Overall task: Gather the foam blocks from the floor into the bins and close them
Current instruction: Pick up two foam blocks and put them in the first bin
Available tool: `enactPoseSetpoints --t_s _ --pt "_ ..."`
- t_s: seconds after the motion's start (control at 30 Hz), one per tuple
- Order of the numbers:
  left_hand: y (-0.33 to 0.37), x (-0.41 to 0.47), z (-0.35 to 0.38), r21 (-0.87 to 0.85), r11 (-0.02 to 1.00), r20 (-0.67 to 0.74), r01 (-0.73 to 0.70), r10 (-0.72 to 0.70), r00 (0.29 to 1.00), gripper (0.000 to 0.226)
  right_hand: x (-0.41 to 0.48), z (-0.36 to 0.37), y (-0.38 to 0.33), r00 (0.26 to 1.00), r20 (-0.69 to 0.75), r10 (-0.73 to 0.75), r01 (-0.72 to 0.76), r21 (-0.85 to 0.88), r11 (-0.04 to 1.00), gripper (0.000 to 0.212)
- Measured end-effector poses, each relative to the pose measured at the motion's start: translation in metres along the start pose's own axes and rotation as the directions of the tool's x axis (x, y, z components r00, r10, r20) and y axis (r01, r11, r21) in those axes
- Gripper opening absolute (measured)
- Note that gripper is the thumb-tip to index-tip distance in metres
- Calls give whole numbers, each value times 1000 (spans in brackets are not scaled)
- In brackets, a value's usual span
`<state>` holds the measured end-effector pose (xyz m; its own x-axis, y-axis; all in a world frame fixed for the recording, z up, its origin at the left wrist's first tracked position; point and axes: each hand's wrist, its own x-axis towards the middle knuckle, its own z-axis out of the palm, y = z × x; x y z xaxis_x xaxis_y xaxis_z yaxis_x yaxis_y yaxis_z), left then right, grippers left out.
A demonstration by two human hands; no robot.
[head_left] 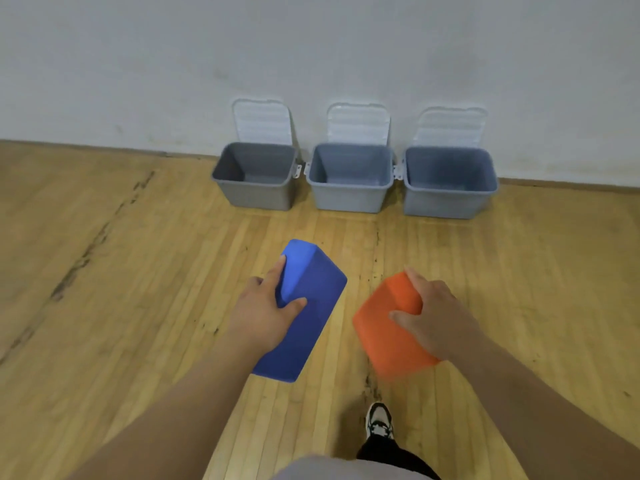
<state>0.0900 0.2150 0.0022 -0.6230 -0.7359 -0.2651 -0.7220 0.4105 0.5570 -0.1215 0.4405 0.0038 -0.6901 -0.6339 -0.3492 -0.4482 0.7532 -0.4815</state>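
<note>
- Head view, at the hands: gripping a blue foam block [313,336] in the left hand [263,313], with fingers curled over the block's left edge and thumb pressed on its top face. Gripping an orange foam block [382,344] in the right hand [434,318] the same way, mirrored.
- Holding both blocks above the wooden floor [138,271], side by side but apart, blue on the left and orange on the right, each tilted with its long end hanging down toward the body.
- Same view, farther ahead: left bin [256,197], middle bin [349,200] and right bin [446,204] in a row against the wall [311,46]. All open, with white lids [263,121] tipped back against that wall. Nothing visible inside, though cannot see the near floor of each bin.
- Well apart from the bins for now. Blue lined up roughly with the gap between left and middle bins, orange with the gap between middle and right.
- Lower edge: one shoe [379,420] forward on the boards.
- Risks, judged from here:
  - Gripping each block one-handed near its upper end, so likely to pivot or slip out, foam being soft.
  - Dropping a block in askew could catch it on a rim or leave it standing proud, stopping the lid from closing.
  - Knocking an upright lid on the way in could swing it down early.
</note>
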Motion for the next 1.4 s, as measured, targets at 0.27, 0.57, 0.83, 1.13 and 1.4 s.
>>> enactPoseSetpoints --t_s 0.27,0.57,0.83,1.13,1.4 --pt "-8 93 -39 -90 987 -89 136 -144 986 85 139 -24 -73 984 102 -144 144 8 990 93" --pt "-96 260 -113 -148 972 -100 180 -196 975 86 299 11 -207 978 120 -170 173 -15 985 97" --pt "-156 403 -239 -67 984 -86 167 -173 981 85 407 25 -338 986 66 -155 153 35 988 96" --pt "-180 544 -275 -89 982 -24 166 -169 985 87 551 36 -403 986 81 -149 144 61 988 93" --pt "-181 710 -308 -41 969 -44 245 -246 968 85 738 26 -455 977 105 -187 177 103 979 90"
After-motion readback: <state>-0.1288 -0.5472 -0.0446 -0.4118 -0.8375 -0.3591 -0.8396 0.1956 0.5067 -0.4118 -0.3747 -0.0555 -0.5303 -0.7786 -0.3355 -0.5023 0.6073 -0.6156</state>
